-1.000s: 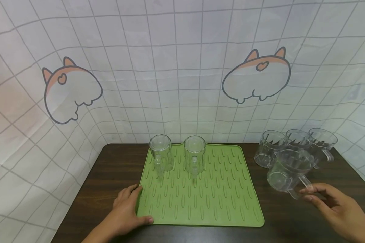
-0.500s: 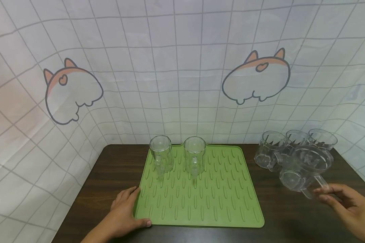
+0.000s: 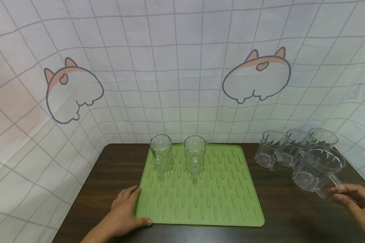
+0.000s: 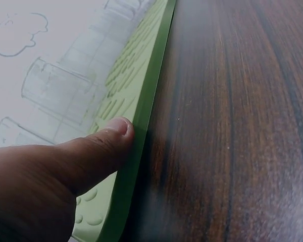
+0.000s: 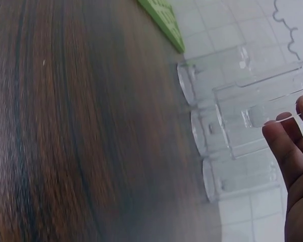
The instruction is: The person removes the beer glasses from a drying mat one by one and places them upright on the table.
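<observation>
My right hand (image 3: 357, 207) pinches the handle of a clear glass mug (image 3: 317, 173) at the right side of the table. The mug is tilted, and in the right wrist view its base is above the tabletop. My left hand (image 3: 124, 212) rests at the front left corner of a green ridged mat (image 3: 219, 206), fingers along its left edge. In the left wrist view the thumb (image 4: 103, 146) lies on the mat's front edge. Two clear mugs, one at the left (image 3: 162, 155) and one beside it (image 3: 195, 157), stand upright at the mat's back.
Behind the held mug, three more clear mugs stand in a row at the back right: the left one (image 3: 267, 152), the middle one (image 3: 295, 145) and the right one (image 3: 323, 136). A white grid-patterned cloth (image 3: 182, 84) hangs behind the dark wooden table (image 3: 91, 202).
My right hand has moved to the right with the mug, which now overlaps the right part of the row in the head view. My left hand has barely shifted.
</observation>
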`<state>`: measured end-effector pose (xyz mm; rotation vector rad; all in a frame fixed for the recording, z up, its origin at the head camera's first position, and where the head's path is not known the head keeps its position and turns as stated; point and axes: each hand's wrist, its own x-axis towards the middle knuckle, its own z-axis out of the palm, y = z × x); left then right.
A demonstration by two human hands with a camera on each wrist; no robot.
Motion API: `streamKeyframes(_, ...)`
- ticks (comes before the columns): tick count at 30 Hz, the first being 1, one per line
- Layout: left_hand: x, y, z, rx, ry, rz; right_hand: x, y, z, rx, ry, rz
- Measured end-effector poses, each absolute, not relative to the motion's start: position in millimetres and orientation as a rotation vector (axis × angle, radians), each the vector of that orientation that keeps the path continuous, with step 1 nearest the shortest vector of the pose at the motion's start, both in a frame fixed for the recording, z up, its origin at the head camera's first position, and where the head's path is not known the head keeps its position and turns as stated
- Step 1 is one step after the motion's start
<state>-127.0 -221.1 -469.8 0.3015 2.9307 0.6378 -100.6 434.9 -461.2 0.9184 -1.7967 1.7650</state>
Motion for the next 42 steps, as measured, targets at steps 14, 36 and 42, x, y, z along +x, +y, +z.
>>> streamKeyframes(14, -128.0, -220.3, -468.0, 0.297, 2.922, 0.617, -96.5, 457.3, -479.2, 0.766, -1.747, 1.828)
streamKeyframes(36, -126.6, -219.8, -466.9, 0.295, 2.909, 0.631, -97.3, 493.2, -516.8, 0.625, -1.675, 1.943)
streamKeyframes(42, -126.5, -219.8, -466.6, 0.290, 2.908, 0.628, -100.1, 507.6, -525.2, 0.570, -1.675, 1.949)
